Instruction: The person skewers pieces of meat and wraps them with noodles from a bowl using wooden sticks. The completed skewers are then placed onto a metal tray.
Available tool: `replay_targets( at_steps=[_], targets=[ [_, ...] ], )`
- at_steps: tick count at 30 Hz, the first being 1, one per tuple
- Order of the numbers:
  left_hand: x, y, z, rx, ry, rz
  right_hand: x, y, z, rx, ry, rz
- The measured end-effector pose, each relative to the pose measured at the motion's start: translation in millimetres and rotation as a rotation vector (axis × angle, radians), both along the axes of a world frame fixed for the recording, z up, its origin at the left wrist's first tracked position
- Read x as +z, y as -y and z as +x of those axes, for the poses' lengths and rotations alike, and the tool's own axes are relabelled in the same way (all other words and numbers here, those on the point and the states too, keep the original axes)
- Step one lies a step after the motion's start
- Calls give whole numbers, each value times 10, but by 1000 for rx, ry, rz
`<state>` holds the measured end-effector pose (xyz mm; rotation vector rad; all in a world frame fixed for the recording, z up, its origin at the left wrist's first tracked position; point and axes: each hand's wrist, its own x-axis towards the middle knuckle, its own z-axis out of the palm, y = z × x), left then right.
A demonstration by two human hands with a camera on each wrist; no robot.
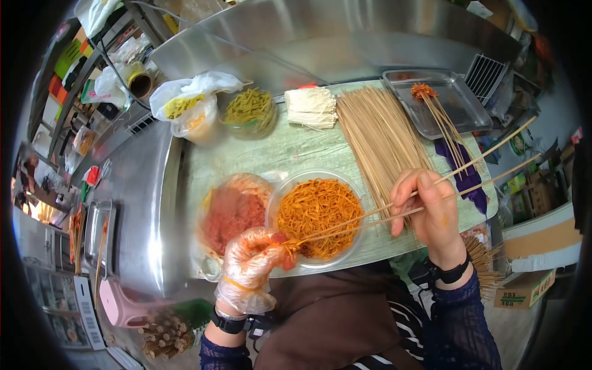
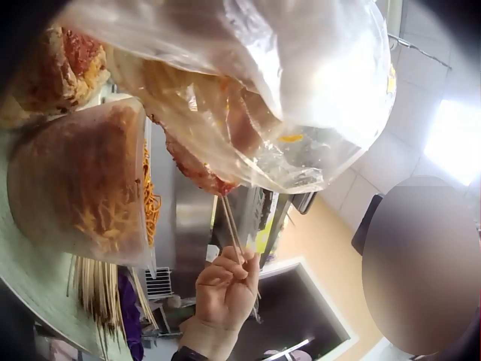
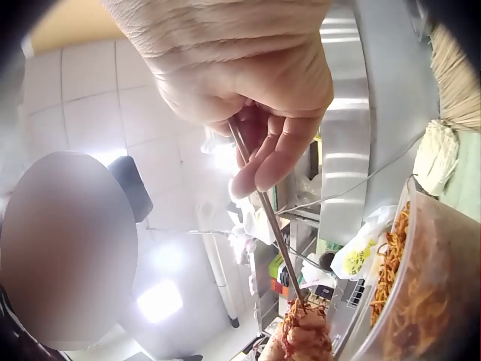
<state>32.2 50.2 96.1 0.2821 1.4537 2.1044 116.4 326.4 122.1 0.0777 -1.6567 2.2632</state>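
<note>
The left hand [image 1: 246, 262], in a clear plastic glove with a yellow band, pinches reddish meat and orange shreds [image 1: 291, 245] at the tips of two thin sticks. Bare, the right hand [image 1: 428, 206] grips those sticks [image 1: 487, 151] farther along, and their far ends spread apart. Below the meeting point stands a round tub of orange shreds [image 1: 320, 216]; beside it is a container of red minced meat [image 1: 231, 213]. In the left wrist view, meat [image 2: 197, 169] shows under the glove. The right wrist view shows the right fingers [image 3: 274, 162] around a stick [image 3: 278, 233].
Many loose sticks [image 1: 382, 135] lie on the green board [image 1: 246, 159]. White enoki-like strands [image 1: 310, 107], a bowl of green pieces [image 1: 250, 114] and a plastic bag [image 1: 203, 86] line the back. A metal tray [image 1: 404, 92] at right bears skewers [image 1: 441, 114] over a purple cloth [image 1: 465, 179].
</note>
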Motion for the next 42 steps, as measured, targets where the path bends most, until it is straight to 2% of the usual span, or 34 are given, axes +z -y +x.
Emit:
replay_targets(
  at_steps=[5, 8, 12, 14, 18, 21, 26, 29, 31, 35, 37, 42],
  targets=[
    [-5, -57, 14, 93, -181, -141, -62, -37, -29, 19, 61, -64],
    [-12, -76, 26, 114, -185, -134, -101, 0, -56, 4, 70, -120],
    [-58, -129, 32, 109, -181, -64, -178, 124, -120, -40, 64, -199],
    [-65, -104, 2, 63, -86, 53, -201, 182, -135, -55, 62, -234],
    [-77, -74, -4, 104, 167, 186, -205, 294, -97, -111, 16, -163],
    [-147, -100, -22, 129, -69, 18, -219, 366, -44, -139, -64, -61],
    [-100, -125, -1, 178, -38, 68, -175, 441, 66, -158, -127, 110],
    [-139, -135, -1, 228, -64, 68, -172, 375, 119, -211, -139, 82],
    [-157, -135, -3, 241, -81, 83, -176, 271, 125, -210, -150, -40],
    [-80, -122, 16, 157, -125, -20, -158, 259, 54, -219, -101, -183],
    [-58, -140, 43, 126, -183, -51, -180, 299, 13, -217, -78, -138],
    [-60, -126, 47, 151, -55, 95, -181, 287, -11, -198, -49, -158]
  ],
)
